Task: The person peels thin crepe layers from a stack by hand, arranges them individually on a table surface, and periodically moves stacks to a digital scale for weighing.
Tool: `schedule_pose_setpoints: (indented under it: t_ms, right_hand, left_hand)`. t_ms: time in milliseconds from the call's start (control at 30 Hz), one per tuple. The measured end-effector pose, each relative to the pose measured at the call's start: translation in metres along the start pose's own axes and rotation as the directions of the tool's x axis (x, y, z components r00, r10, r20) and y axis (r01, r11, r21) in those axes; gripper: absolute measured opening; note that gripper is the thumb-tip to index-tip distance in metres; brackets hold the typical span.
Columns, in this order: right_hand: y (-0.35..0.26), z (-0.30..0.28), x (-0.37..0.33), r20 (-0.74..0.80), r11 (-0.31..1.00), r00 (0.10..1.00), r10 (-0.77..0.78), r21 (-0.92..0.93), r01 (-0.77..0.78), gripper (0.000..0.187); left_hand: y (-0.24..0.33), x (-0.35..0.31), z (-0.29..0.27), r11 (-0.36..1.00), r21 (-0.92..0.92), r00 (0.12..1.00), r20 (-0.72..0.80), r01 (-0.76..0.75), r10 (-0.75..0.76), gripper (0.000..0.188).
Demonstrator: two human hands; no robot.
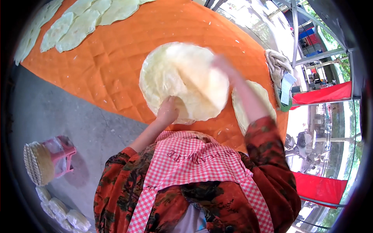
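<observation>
A pile of thin, pale round flatbreads (159,77) lies on an orange cloth in front of me. My left hand (168,110) rests at the pile's near edge, fingers drawn together and gripping the top flatbread there. Over the right side of the pile, my right hand (224,66) is smeared by motion, so its fingers cannot be made out. Beside it the surface of the top flatbread is blurred too, with a fold line running across the middle. Another pale flatbread (252,101) lies to the right, partly under my right forearm.
Several flatbreads (79,29) are spread at the far left of the orange cloth (112,73). A crumpled grey cloth (279,64) sits at the table's right edge. On the floor at left stand a pink stool (64,155) with a round tan top and several clear-wrapped packs (58,207).
</observation>
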State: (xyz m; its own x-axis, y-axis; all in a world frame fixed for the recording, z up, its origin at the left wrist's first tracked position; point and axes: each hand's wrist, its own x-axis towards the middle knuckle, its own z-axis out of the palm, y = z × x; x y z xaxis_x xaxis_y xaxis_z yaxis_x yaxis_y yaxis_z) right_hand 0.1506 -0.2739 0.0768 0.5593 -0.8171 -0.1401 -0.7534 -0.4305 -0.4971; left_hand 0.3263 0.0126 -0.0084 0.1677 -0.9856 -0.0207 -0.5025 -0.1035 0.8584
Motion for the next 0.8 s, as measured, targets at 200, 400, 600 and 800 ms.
schedule_pose_setpoints:
  t_ms: [200,400,600,800]
  right_hand:
    - [-0.038,-0.264,0.025,-0.199,0.932,0.98,-0.024,-0.359,-0.051,0.035]
    - [-0.106,-0.19,-0.042,-0.293,0.985,0.946,-0.136,-0.138,0.099,0.025]
    - [-0.068,0.074,-0.116,-0.035,0.948,0.988,-0.151,-0.289,0.135,0.022]
    - [-0.07,0.083,-0.126,0.039,0.952,0.982,-0.187,-0.24,0.191,0.02]
  left_hand:
    - [0.008,0.01,-0.003,0.996,0.03,0.994,0.056,0.089,-0.091,0.052]
    - [0.0,0.01,-0.014,0.997,0.074,0.921,-0.386,-0.033,0.059,0.055]
    - [-0.006,0.018,-0.029,0.907,-0.192,0.889,-0.204,0.375,-0.41,0.059]
    - [-0.03,0.021,-0.015,0.836,-0.372,0.854,-0.175,0.404,-0.49,0.05]
